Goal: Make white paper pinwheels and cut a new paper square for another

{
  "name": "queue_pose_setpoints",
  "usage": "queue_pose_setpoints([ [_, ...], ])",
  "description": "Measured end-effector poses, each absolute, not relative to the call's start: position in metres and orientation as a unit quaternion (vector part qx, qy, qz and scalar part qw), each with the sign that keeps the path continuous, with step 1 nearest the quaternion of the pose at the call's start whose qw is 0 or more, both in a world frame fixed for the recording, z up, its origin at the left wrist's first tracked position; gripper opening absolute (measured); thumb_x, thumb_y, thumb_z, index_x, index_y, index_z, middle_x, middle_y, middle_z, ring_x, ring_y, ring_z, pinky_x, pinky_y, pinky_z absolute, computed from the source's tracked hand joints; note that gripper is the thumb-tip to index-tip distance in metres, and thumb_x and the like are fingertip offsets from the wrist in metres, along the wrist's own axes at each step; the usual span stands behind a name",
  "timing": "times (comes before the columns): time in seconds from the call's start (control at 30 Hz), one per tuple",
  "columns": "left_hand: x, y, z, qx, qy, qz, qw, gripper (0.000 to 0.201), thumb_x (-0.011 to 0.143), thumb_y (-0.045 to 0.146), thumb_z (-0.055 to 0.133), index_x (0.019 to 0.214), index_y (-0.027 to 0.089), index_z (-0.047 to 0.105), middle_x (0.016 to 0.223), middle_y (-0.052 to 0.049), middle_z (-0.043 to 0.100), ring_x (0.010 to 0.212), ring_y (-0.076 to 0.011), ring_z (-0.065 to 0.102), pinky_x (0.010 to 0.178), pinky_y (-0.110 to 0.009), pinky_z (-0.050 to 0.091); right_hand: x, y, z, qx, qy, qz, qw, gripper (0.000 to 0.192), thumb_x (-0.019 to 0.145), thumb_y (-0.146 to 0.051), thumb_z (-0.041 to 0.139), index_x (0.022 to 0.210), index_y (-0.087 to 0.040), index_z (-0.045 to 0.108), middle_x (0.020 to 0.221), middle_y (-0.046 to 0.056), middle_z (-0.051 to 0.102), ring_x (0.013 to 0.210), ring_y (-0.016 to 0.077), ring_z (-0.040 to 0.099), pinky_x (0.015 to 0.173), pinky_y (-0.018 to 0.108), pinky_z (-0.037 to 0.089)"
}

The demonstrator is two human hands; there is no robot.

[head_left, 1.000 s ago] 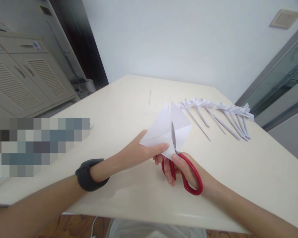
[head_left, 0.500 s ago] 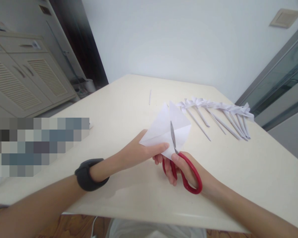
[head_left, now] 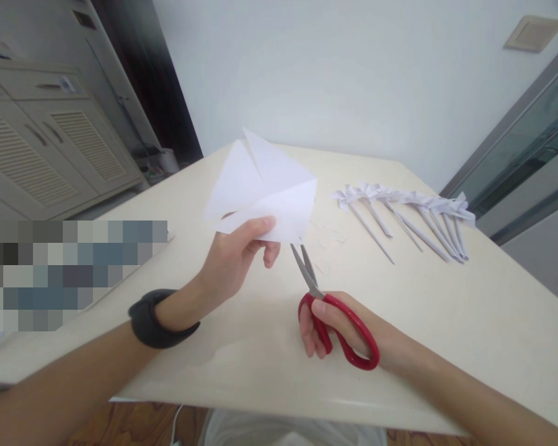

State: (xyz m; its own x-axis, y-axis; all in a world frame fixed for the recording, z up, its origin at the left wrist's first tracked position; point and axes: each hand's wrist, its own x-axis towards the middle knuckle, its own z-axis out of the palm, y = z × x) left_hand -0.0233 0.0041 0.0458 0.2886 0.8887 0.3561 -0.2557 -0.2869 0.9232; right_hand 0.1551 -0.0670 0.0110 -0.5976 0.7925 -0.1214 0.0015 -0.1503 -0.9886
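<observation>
1. Currently, we hold the folded paper (head_left: 265, 192) raised above the table (head_left: 446, 322), pinched along its lower edge by the left hand (head_left: 235, 260).
2. We judge the paper light, thin, easily creased and torn; grip near a folded edge, where the layers stiffen it.
3. The right hand (head_left: 339, 331) is closed through the red handles of the scissors (head_left: 328, 310); the blades stand slightly apart, just below the paper.
4. Compared with half a second ago, we have lifted the paper up and leftward, and the blades are now clear of it.
5. Small scraps (head_left: 328, 238) now lie on the table, near the paper pinwheels (head_left: 404, 214).
</observation>
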Motion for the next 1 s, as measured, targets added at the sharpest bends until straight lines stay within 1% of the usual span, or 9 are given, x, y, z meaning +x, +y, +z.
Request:
queue_pose_setpoints([
  [0.13,-0.028,0.008,0.050,0.532,0.261,0.499,0.632,0.027,0.074,0.019,0.046,0.047,0.017,0.041,0.040,0.005,0.036,0.037,-0.0061,0.034,0.042,-0.022,0.032,0.162,-0.063,0.010,-0.400,-0.524,0.664,0.353,0.038,0.090,-0.043,0.038,0.080,-0.014,0.059,0.062,0.002,0.057,0.054,0.0106,0.048,0.055,0.024,0.039],
  [0.27,-0.033,0.009,0.044,0.548,0.276,0.350,0.708,0.023,0.066,0.024,0.052,0.044,0.016,0.051,0.039,0.001,0.044,0.035,-0.0089,0.039,0.035,-0.024,0.029,0.174,-0.054,0.012,-0.426,-0.464,0.631,0.453,0.033,0.090,-0.045,0.038,0.079,-0.018,0.054,0.064,0.000,0.053,0.062,0.0124,0.049,0.064,0.026,0.041],
  [0.37,-0.033,0.008,0.037,0.563,0.280,0.265,0.731,0.020,0.062,0.024,0.057,0.044,0.015,0.055,0.041,-0.001,0.048,0.033,-0.0088,0.038,0.031,-0.023,0.024,0.177,-0.050,0.014,-0.425,-0.448,0.627,0.475,0.032,0.088,-0.046,0.041,0.074,-0.019,0.052,0.066,0.000,0.050,0.063,0.0129,0.047,0.063,0.026,0.041],
  [0.43,-0.031,0.008,0.033,0.567,0.269,0.246,0.739,0.013,0.061,0.022,0.057,0.050,0.015,0.059,0.043,-0.001,0.049,0.033,-0.0078,0.038,0.029,-0.021,0.022,0.175,-0.052,0.017,-0.418,-0.449,0.629,0.477,0.025,0.086,-0.042,0.047,0.077,-0.019,0.053,0.072,0.000,0.050,0.066,0.0126,0.047,0.062,0.025,0.041],
  [0.53,-0.028,0.009,0.031,0.570,0.260,0.255,0.737,0.007,0.064,0.020,0.057,0.064,0.015,0.063,0.048,0.001,0.052,0.035,-0.0075,0.041,0.030,-0.019,0.025,0.169,-0.056,0.019,-0.411,-0.462,0.630,0.471,0.011,0.081,-0.029,0.058,0.085,-0.020,0.056,0.079,0.000,0.051,0.072,0.0125,0.048,0.061,0.023,0.041],
  [0.63,-0.025,0.010,0.031,0.600,0.252,0.253,0.716,0.011,0.071,0.025,0.058,0.071,0.015,0.061,0.053,0.001,0.053,0.038,-0.0072,0.041,0.033,-0.019,0.027,0.166,-0.058,0.019,-0.411,-0.462,0.615,0.489,0.007,0.080,-0.024,0.059,0.084,-0.019,0.057,0.079,0.000,0.051,0.070,0.0118,0.045,0.061,0.023,0.039],
  [0.77,-0.019,0.006,0.034,0.697,0.237,0.164,0.656,0.020,0.074,0.032,0.061,0.066,0.015,0.056,0.048,0.004,0.047,0.040,-0.0061,0.036,0.040,-0.020,0.028,0.167,-0.055,0.015,-0.414,-0.446,0.582,0.539,0.008,0.080,-0.026,0.058,0.077,-0.018,0.055,0.074,-0.001,0.049,0.066,0.0114,0.042,0.060,0.023,0.038],
  [0.83,-0.016,0.004,0.034,0.722,0.256,0.143,0.627,0.025,0.076,0.033,0.059,0.061,0.015,0.053,0.043,0.005,0.044,0.042,-0.0071,0.038,0.045,-0.021,0.031,0.168,-0.053,0.012,-0.420,-0.443,0.571,0.549,0.011,0.081,-0.026,0.057,0.075,-0.018,0.054,0.072,-0.001,0.048,0.065,0.0112,0.041,0.060,0.024,0.037],
  [1.0,-0.014,0.004,0.035,0.714,0.308,0.209,0.594,0.030,0.083,0.028,0.050,0.056,0.015,0.049,0.047,0.003,0.050,0.049,-0.0088,0.045,0.056,-0.022,0.037,0.169,-0.052,0.011,-0.416,-0.428,0.566,0.569,0.013,0.082,-0.027,0.056,0.074,-0.018,0.051,0.071,-0.002,0.046,0.064,0.0107,0.039,0.060,0.024,0.037],
])
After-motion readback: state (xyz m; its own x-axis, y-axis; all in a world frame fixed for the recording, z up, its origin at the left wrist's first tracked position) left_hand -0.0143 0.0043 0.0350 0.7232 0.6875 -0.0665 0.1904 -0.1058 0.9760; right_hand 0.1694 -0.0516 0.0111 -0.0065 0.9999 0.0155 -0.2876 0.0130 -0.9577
